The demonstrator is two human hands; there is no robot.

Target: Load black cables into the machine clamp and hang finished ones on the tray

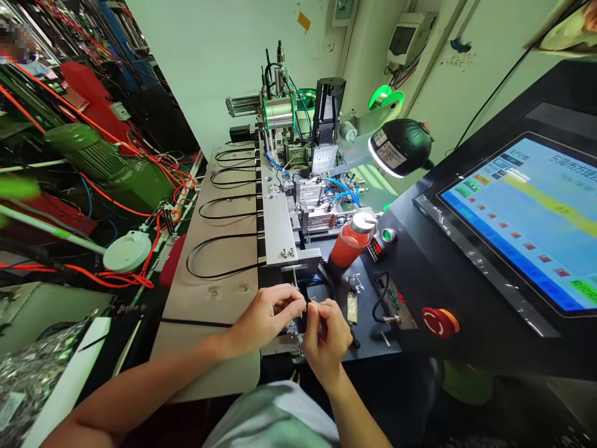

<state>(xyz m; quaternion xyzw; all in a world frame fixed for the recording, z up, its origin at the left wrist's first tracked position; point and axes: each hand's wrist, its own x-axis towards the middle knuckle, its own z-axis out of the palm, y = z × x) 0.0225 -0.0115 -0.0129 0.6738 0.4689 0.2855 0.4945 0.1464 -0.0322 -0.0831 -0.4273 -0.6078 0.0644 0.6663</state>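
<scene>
My left hand [275, 313] and my right hand [327, 333] meet fingertip to fingertip at the near end of a bench machine. Both are closed in a pinch. Between them shows a bit of thin black cable [306, 306], mostly hidden by the fingers. Just beyond my hands lies the machine's metal rail [280, 230]. Several looped black cables [189, 264] stick out from its left side over a beige plate [233, 218], their ends at the rail. Small metal cylinders and clamps [319, 214] stand at the rail's far right.
Right of my hands stand an orange-red jar with a metal lid [347, 246], a small controller [396, 305] and a red emergency stop button [439, 322]. A touchscreen [527, 218] fills the right side. A round lamp [401, 146] hangs over the machine. Orange hoses [135, 274] run along the left floor.
</scene>
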